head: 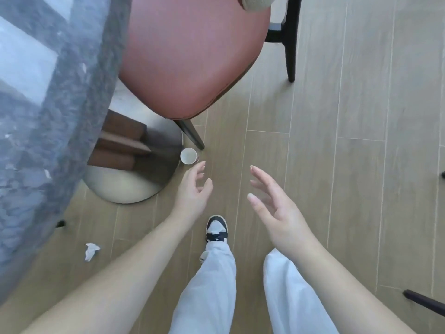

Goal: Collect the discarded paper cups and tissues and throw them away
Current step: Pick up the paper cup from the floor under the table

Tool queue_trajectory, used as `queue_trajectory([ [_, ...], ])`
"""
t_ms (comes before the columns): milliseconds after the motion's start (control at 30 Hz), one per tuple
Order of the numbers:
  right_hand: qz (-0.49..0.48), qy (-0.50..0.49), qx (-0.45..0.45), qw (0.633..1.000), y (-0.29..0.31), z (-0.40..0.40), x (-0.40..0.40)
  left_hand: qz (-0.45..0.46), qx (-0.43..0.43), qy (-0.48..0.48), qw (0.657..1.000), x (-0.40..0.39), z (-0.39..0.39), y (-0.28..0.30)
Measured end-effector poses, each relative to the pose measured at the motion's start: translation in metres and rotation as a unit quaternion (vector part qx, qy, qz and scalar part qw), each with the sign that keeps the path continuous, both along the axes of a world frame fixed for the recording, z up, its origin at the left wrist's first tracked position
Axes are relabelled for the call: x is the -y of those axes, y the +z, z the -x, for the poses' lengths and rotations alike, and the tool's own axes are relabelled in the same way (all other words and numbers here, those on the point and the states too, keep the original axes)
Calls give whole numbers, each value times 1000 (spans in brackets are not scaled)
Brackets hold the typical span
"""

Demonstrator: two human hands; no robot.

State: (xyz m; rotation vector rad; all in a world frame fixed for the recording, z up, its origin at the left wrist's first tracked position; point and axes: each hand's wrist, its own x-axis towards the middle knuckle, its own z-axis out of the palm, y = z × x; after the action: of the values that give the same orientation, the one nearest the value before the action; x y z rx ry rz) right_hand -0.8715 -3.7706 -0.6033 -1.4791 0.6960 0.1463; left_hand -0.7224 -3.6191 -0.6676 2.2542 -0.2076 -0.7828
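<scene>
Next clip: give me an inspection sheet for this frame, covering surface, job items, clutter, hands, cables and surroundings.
Surface: wood-plank floor, bare around the feet.
Job's things: paper cup on the floor by the chair leg, at the edge of the table base; crumpled tissue on the floor near the table.
Clutter: nothing seen beyond these.
Hands: left hand open, fingers close to the cup, not touching; right hand open, empty.
Cables: nothing seen.
Surroundings: chair with red seat; another dark chair leg at right.
</scene>
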Motion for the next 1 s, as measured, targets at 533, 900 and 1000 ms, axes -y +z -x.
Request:
queue_trajectory([
  [533,45,22,5,999,-204,-38,17,-254,-43,-17,966,-7,-93,-226],
  [900,59,37,46,997,-265,-65,19,-415,40,-32,908,-3,-137,-313],
  [1000,62,38,60,996,-274,-68,16,-455,58,-56,887,-6,-143,-326],
])
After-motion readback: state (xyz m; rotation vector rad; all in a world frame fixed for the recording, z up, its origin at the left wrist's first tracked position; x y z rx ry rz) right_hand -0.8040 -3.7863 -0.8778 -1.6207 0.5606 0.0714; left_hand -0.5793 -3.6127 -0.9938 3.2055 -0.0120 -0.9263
